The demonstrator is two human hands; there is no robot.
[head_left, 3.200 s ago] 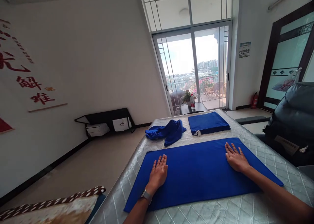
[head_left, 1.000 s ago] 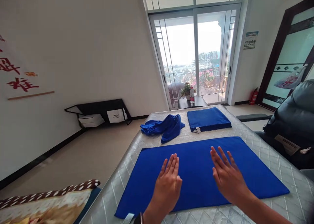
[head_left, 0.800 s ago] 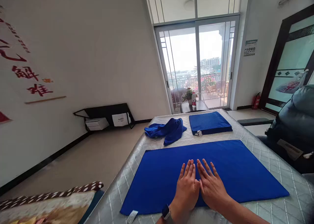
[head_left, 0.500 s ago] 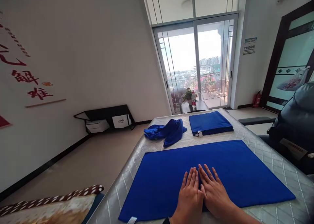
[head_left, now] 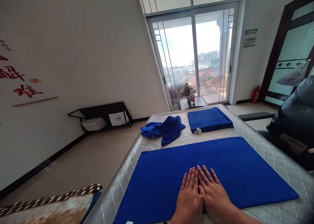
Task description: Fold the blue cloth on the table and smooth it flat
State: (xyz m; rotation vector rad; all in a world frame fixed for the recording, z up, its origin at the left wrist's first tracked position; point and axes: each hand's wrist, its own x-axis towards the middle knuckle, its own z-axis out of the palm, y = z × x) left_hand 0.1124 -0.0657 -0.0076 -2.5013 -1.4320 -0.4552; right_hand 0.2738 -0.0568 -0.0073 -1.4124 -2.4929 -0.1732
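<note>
A blue towel is spread flat across the near part of a silvery quilted mattress. My left hand rests palm down on the towel's near middle, fingers stretched out. Right beside it lies my right hand, also flat on the cloth, the two thumbs touching or overlapping. Behind the spread towel sits a neat stack of folded blue towels with white tags at its front left corner. To the left of the stack is a crumpled blue towel in a loose heap.
Past the mattress stands a small dark table with a potted plant and a bottle, before glass sliding doors. A black leather chair is at the right. A patterned blanket shows at lower left; a black rack stands by the wall.
The camera view has tilted slightly, so the room sits a little higher and further left. Both hands stay flat on the towel, and the towels look the same.
</note>
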